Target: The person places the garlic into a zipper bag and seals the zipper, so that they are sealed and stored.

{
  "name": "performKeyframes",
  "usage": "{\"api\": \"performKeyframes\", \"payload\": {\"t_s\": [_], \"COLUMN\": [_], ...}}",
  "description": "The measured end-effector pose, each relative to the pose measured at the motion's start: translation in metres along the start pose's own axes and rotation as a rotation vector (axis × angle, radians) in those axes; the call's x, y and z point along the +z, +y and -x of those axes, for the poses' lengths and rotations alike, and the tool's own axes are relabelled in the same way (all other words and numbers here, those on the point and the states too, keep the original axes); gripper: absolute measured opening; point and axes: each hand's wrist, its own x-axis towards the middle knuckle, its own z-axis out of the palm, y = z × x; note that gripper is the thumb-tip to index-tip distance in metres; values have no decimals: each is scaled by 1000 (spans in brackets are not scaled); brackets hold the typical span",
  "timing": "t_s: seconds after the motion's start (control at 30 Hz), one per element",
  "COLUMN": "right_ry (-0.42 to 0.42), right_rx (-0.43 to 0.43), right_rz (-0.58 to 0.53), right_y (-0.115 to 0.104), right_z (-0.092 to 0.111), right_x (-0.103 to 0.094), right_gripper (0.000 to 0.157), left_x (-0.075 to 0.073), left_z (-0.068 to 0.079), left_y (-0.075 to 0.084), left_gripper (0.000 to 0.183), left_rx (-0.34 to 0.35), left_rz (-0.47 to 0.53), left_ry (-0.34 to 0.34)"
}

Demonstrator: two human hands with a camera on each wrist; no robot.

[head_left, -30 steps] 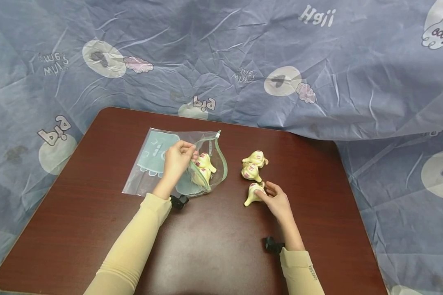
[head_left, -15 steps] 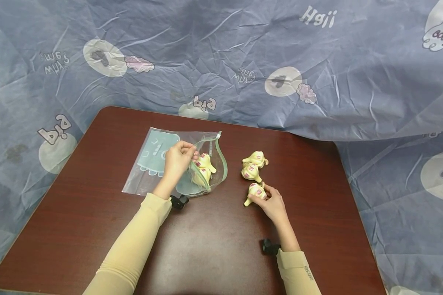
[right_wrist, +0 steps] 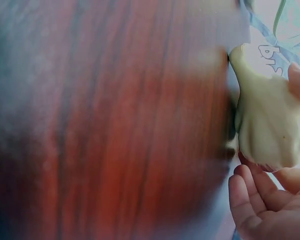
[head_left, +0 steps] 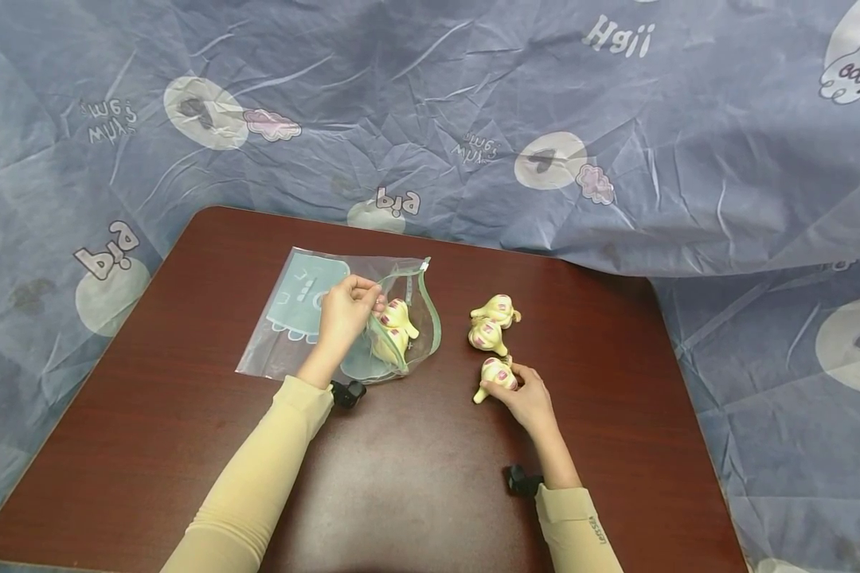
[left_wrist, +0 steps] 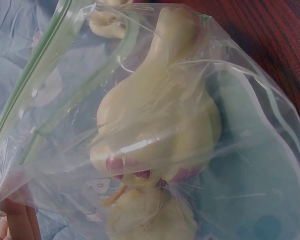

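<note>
With its fingertips, my left hand (head_left: 344, 314) pinches the near edge of a clear zip bag's mouth. The zip bag (head_left: 275, 358) lies on the table, its green-rimmed mouth gaping toward the right. Inside are two garlic bulbs; the left wrist view shows one garlic bulb (left_wrist: 157, 120) through the plastic, with a second below it. My right hand (head_left: 533, 402) grips another garlic bulb (head_left: 498, 372) between thumb and fingers, low at the table. In the right wrist view this pale garlic bulb (right_wrist: 270, 115) sits between the thumb and the curled fingers.
Two more garlic bulbs (head_left: 487, 335) lie touching each other just beyond my right hand. The brown table (head_left: 416, 477) has rounded corners. Patterned blue-grey cloth (head_left: 430, 119) hangs behind it and at its sides.
My right hand has closed round the nearest garlic bulb, its fingers moving slightly left and in. The left hand and the zip bag have stayed nearly still.
</note>
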Motion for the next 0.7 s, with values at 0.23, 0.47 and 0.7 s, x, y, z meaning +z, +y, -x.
{"api": "performKeyframes", "payload": {"t_s": [0.23, 0.47, 0.7], "right_ry": [30, 17, 30], "right_rx": [-8, 22, 14], "right_rz": [-27, -97, -153], "right_y": [0, -3, -12], "right_z": [-1, 1, 1], "right_x": [0, -3, -9], "right_gripper": [68, 69, 70], "left_x": [0, -1, -1], "left_z": [1, 1, 1], "left_y": [0, 0, 0], "left_gripper": [19, 19, 20], "left_rx": [4, 4, 3], "left_rz": [5, 4, 11], "left_ry": [1, -2, -6]}}
